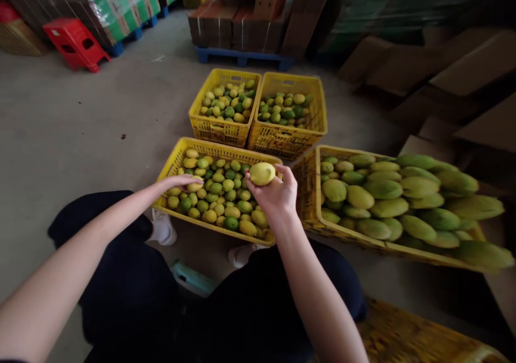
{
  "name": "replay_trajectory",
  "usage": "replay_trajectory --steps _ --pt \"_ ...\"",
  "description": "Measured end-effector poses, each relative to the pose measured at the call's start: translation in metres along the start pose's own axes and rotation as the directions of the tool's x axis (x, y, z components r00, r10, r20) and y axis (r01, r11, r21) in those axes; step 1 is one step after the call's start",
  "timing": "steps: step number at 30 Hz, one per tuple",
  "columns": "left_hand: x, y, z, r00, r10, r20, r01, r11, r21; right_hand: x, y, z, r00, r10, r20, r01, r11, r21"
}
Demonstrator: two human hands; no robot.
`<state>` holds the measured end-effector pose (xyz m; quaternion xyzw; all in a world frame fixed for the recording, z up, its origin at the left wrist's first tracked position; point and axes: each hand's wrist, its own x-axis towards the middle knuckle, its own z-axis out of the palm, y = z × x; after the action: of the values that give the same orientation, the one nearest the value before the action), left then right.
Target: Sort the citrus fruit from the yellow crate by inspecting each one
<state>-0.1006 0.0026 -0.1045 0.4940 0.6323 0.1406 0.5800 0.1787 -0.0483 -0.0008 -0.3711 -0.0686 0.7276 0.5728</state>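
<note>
A pale yellow lemon [262, 173] rests in my right hand [279, 195], cupped between thumb and fingers above the right end of the near yellow crate [220, 147]. That crate holds many yellow and green lemons [217, 178]. Over its left side reaches my left hand [182, 181], palm down with fingers stretched out. Just under those fingertips lies a yellow lemon [195, 187]; whether they touch it I cannot tell.
Behind stand two more yellow crates [221, 132] of lemons. To the right, a crate [312, 201] is heaped with papayas [387, 188]. Cardboard boxes [252, 32] sit on a blue pallet [242, 57]. A red stool [76, 43] stands far left; flattened cardboard [475, 64] lies right.
</note>
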Motion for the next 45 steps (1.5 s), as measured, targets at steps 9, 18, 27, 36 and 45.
replay_trajectory --steps 9,18,27,36,45 --pt "-0.062 0.108 0.000 0.811 0.575 -0.110 -0.562 0.713 -0.419 -0.012 0.019 0.030 0.825 -0.522 0.215 0.556 0.685 -0.470" --pt "-0.105 0.120 0.018 0.663 0.740 -0.113 -0.726 0.598 -0.339 -0.016 0.020 0.035 0.382 -0.639 0.667 0.827 -0.087 -0.556" --pt "-0.098 0.119 0.021 0.588 0.803 -0.092 -0.795 0.555 -0.245 -0.015 0.029 0.033 0.400 -0.671 0.625 0.822 -0.039 -0.568" --pt "-0.102 0.118 0.014 0.503 0.860 -0.083 -0.860 0.490 -0.142 -0.017 0.031 0.033 0.403 -0.673 0.620 0.826 -0.024 -0.563" --pt "-0.092 0.109 0.032 0.892 0.433 0.126 -0.323 0.808 -0.492 -0.010 0.036 0.039 0.969 -0.096 0.227 0.200 0.844 -0.497"
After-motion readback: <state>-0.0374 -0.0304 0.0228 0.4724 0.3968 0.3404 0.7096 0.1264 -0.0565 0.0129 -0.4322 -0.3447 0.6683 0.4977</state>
